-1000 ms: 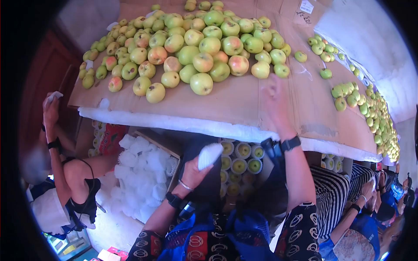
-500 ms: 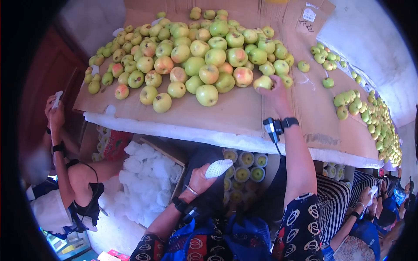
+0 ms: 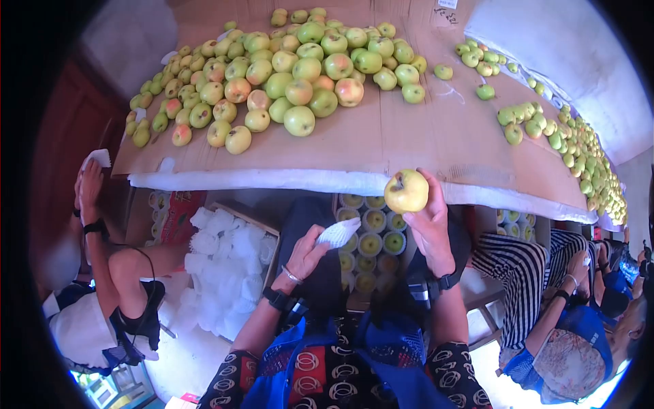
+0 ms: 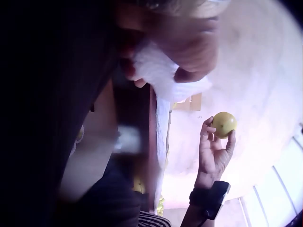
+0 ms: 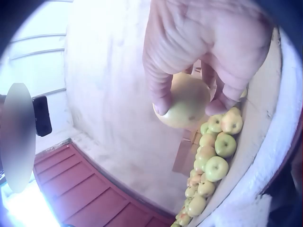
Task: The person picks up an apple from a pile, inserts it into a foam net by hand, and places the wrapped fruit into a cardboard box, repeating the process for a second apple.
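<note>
My right hand (image 3: 430, 228) grips a yellow-green apple (image 3: 407, 191) with a brown-marked stem hollow, held up near the table's front edge. In the right wrist view, the thumb and fingers of that hand (image 5: 208, 42) curl round the sides of the apple (image 5: 184, 104). To the left and lower, my left hand (image 3: 305, 255) pinches a white foam net sleeve (image 3: 338, 234), its narrow end pointing toward the apple. The left wrist view shows the crumpled sleeve (image 4: 154, 66) between the blurred fingers of the left hand (image 4: 189, 49).
A heap of apples (image 3: 293, 82) lies on the cardboard-covered table (image 3: 354, 146). Beneath its edge is a box of net-wrapped apples (image 3: 370, 243). Loose foam nets (image 3: 228, 273) fill a carton at left. People sit on both sides, one in striped trousers (image 3: 514, 273).
My right hand reached to the heap, took hold of an apple and brought it back toward my body. The left hand kept the foam sleeve and stayed low.
</note>
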`<state>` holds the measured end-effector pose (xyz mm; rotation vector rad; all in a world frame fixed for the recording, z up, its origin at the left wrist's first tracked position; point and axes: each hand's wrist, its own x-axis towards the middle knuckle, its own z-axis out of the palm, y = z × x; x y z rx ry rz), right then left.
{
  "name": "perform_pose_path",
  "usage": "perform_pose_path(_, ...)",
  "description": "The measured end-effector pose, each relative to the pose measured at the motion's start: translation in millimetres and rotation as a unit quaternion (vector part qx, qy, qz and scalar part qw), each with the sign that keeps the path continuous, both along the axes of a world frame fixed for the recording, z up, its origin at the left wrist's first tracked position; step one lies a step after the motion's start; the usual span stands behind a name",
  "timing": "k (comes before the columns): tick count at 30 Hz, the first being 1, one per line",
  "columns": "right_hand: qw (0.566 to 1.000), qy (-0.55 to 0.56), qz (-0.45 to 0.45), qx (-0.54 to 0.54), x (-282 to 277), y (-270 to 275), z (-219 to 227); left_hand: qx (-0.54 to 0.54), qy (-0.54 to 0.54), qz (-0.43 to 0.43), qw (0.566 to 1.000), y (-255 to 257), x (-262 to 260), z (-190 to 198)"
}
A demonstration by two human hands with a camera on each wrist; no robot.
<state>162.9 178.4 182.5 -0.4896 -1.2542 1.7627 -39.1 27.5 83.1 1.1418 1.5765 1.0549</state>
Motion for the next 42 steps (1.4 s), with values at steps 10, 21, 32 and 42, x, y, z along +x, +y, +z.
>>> perform_pose_path(10,0.965,0.175,0.091,-0.173,44,-43,-27,0.049,-0.243,0.01,0.969,-5,14,-30)
perform_pose_path(21,0.986,-0.107,-0.048,0.119,50,-52,-17,0.047,-0.229,0.007,0.972,-4,13,-39)
perform_pose_path(32,0.964,0.185,0.034,-0.19,54,-56,-59,0.043,-0.328,0.051,0.942,-16,29,-7)
perform_pose_path(42,0.816,0.385,0.018,-0.431,50,-54,-51,-0.009,-0.391,0.077,0.917,-16,27,9)
